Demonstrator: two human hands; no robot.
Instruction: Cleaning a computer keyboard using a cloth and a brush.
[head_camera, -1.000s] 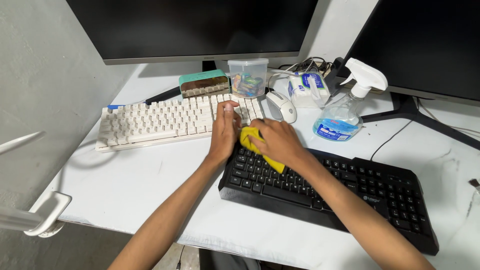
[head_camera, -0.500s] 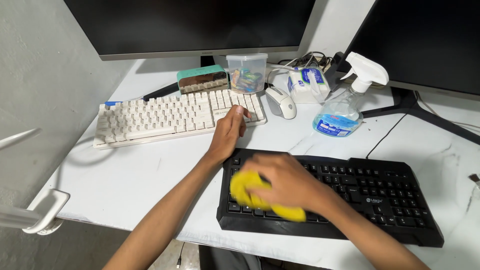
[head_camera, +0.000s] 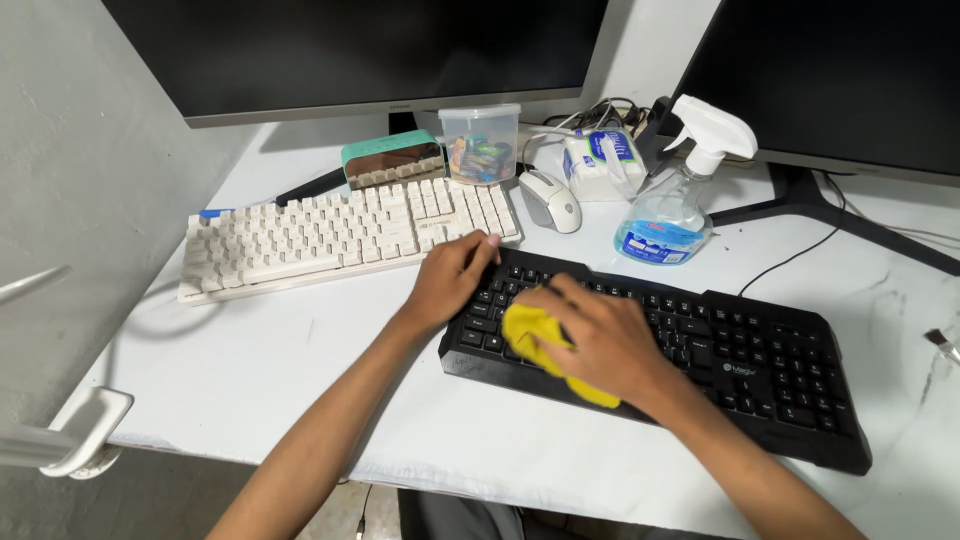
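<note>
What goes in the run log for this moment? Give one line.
right hand: presses yellow cloth on black keyboard | left hand: rests on keyboard's far-left corner | white keyboard: behind | spray bottle: upright

A white keyboard (head_camera: 340, 232) lies far left on the desk (head_camera: 250, 370). Near it are a white mouse (head_camera: 549, 200), a spray bottle (head_camera: 675, 195) and a clear tub (head_camera: 480, 143).

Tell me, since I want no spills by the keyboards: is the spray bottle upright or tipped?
Upright. The spray bottle stands on its base on the white desk, white trigger head on top, behind the black keyboard.
</note>
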